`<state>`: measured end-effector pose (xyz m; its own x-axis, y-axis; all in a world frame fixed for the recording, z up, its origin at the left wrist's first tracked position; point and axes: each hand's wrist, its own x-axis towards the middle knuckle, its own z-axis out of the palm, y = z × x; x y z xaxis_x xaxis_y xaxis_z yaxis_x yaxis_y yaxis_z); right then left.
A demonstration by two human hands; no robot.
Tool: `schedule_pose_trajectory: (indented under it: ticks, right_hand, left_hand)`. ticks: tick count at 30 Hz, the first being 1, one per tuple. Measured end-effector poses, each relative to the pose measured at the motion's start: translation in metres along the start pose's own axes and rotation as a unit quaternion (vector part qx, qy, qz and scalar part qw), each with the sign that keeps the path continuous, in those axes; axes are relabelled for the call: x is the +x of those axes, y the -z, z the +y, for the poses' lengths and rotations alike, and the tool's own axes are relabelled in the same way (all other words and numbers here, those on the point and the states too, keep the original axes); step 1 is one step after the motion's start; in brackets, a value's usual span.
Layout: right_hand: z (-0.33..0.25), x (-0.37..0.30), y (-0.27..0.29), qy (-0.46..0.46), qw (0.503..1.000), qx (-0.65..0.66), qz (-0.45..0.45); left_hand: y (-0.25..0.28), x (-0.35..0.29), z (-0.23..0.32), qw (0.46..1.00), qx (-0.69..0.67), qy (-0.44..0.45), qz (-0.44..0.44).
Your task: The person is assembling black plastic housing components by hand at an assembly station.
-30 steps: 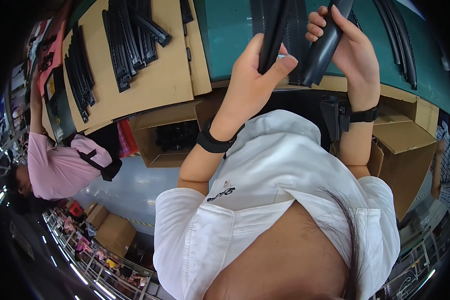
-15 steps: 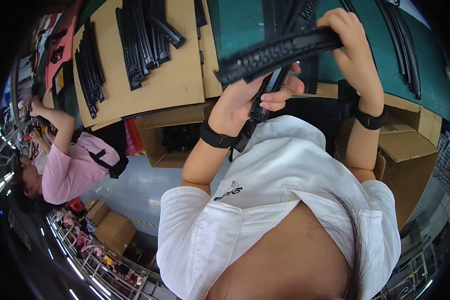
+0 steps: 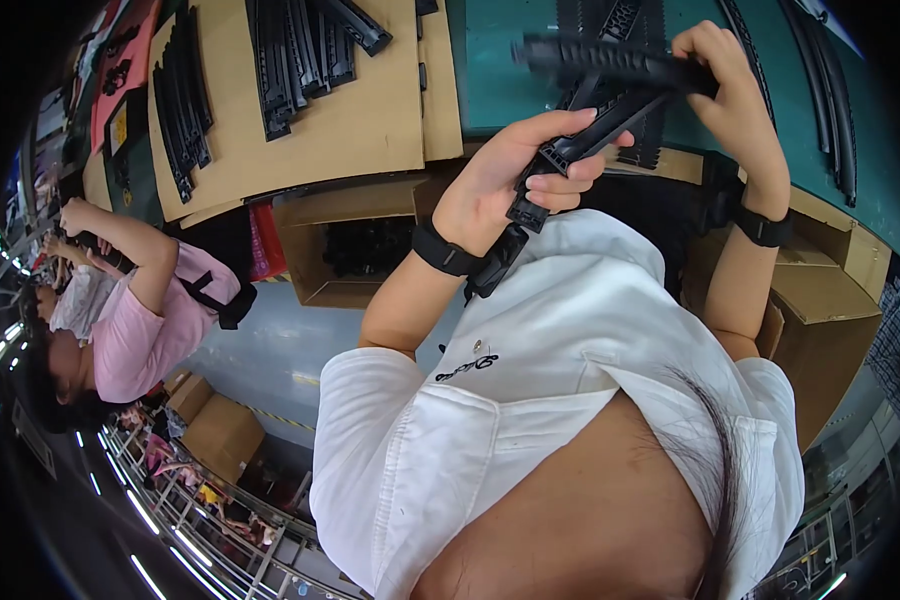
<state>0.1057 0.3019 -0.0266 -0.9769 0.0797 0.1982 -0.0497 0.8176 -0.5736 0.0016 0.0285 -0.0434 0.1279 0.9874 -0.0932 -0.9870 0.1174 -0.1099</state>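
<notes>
My left hand is closed round the near part of a long black plastic strip, thumb along its upper side. The strip slants away to the right, toward my other hand. My right hand grips the right end of a second black strip, ribbed along its side and blurred by motion. This second strip lies nearly level across the picture, above the far part of the first one. Where the two cross near my right fingers, I cannot tell whether they touch. Beneath them, more dark toothed strips rest on the green table.
Black strips lie in groups on a cardboard sheet at the left. Others lie at the far right. Below the table edge stand an open carton with dark parts and another carton. A person in pink works at left.
The second strip has swung away from above my left hand, its left end now farther off, so the first strip shows more. My right hand has shifted slightly rightward.
</notes>
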Motion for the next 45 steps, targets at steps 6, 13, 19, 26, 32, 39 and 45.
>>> schedule_pose_trajectory:
  ticks: [6, 13, 19, 26, 32, 39, 45]
  right_hand:
    - [0.026, -0.015, 0.027, -0.108, 0.962, 0.163, 0.191]
    - [-0.111, 0.046, 0.03, -0.42, 0.628, 0.568, 0.327]
    - [-0.092, 0.044, -0.013, -0.39, 0.548, 0.679, 0.295]
    - [-0.092, 0.048, -0.028, -0.343, 0.549, 0.692, 0.319]
    - [-0.074, 0.037, -0.047, -0.126, 0.489, 0.829, 0.242]
    - [-0.087, 0.033, -0.047, -0.241, 0.744, 0.559, 0.274]
    - [-0.11, 0.041, -0.026, -0.298, 0.692, 0.621, 0.215]
  left_hand:
    - [-0.028, -0.004, -0.009, 0.955, 0.231, -0.055, 0.178]
    - [-0.036, 0.013, -0.028, 0.791, 0.527, -0.178, 0.254]
    - [-0.032, 0.027, -0.035, 0.785, 0.551, -0.119, 0.257]
    - [-0.04, 0.035, -0.042, 0.727, 0.607, -0.138, 0.29]
    - [-0.044, 0.042, -0.034, 0.731, 0.607, -0.137, 0.281]
    - [-0.013, 0.059, -0.033, 0.685, 0.642, -0.262, 0.226]
    - [-0.032, 0.046, -0.029, 0.785, 0.544, -0.212, 0.208]
